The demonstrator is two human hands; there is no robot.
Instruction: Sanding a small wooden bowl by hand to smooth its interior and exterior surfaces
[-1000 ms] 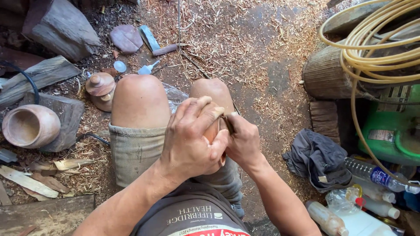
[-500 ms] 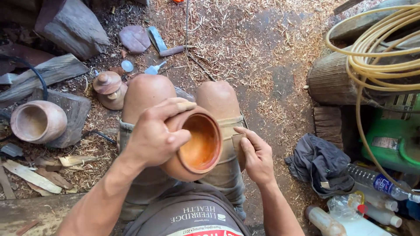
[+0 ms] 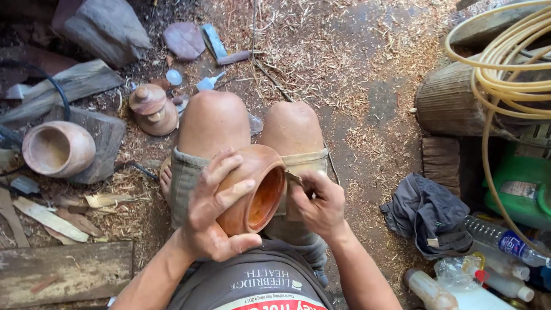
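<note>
Above my lap, the fingers of my left hand were spread and curled round the outside of the round wooden pot, thumb underneath, carrying its whole weight. It lay tipped on its side over my thighs, mouth turned to my right, so its axis from base to opening ran across me toward my right hand. That hand sat just beside the rim, fingers pinched shut on a small folded scrap of sandpaper, whose edge met the lip of the pot. The orange hollow faced the right hand directly; I judged it the nearer hand to the opening, with the left behind the pot's belly.

Beyond my knees the dirt floor was strewn with wood shavings. To my left another wooden pot rested against a block of wood, and a turned lid with a knob stood near it, well apart from my hands. On my right lay a crumpled grey cloth, some plastic bottles, a coil of yellow hose over a log stump, and a green machine.
</note>
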